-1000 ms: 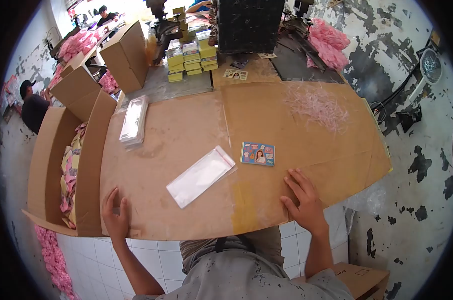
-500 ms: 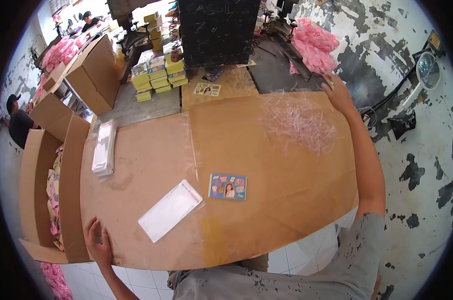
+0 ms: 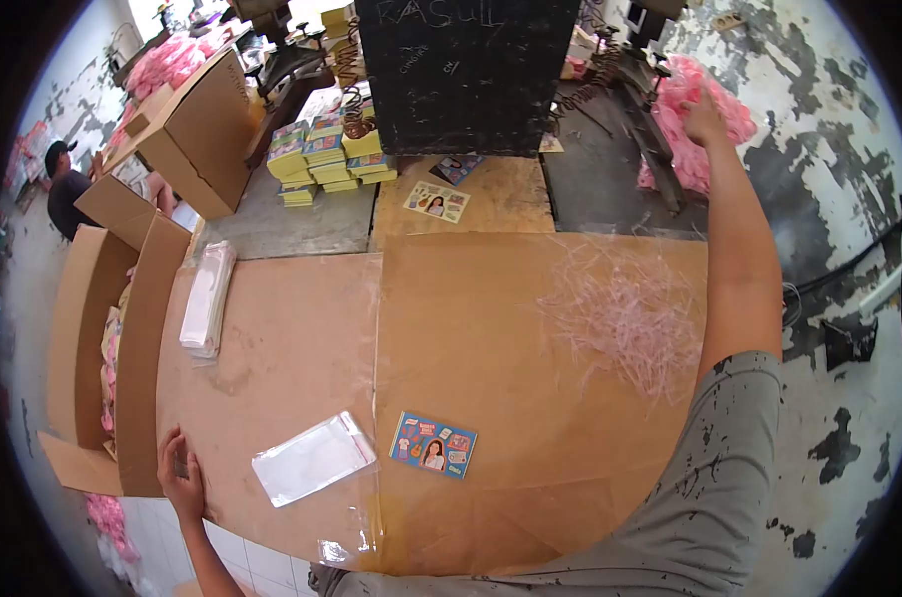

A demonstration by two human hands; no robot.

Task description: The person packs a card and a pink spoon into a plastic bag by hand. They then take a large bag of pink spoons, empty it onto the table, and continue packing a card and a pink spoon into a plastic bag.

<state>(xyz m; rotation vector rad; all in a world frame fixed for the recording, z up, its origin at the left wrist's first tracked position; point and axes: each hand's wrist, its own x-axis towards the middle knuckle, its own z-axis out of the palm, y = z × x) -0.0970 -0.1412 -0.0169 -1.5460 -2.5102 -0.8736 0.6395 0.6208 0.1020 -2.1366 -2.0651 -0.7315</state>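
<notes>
My left hand [image 3: 182, 480] rests at the table's left edge, fingers loosely spread and holding nothing. At the far right, my right hand [image 3: 706, 121] reaches over a heap of pink plastic [image 3: 675, 139], its fingers apart and against the heap. A small blue printed booklet [image 3: 433, 445] with a picture of a person lies flat on the cardboard table cover [image 3: 491, 348]. Just left of it is a stack of clear plastic sleeves [image 3: 314, 460], tilted, touching neither hand.
Another bundle of clear sleeves [image 3: 209, 298] lies at the left. Shredded pale strands [image 3: 630, 308] cover the right side. Yellow-edged booklet stacks [image 3: 321, 154] stand behind, beside a black machine panel [image 3: 466, 80]. An open carton [image 3: 137, 368] flanks the table; a person [image 3: 68, 189] sits beyond.
My right hand has moved forward from the table's far right corner onto the pink heap. The view has shifted forward as my body leans in. My left hand stays at the edge.
</notes>
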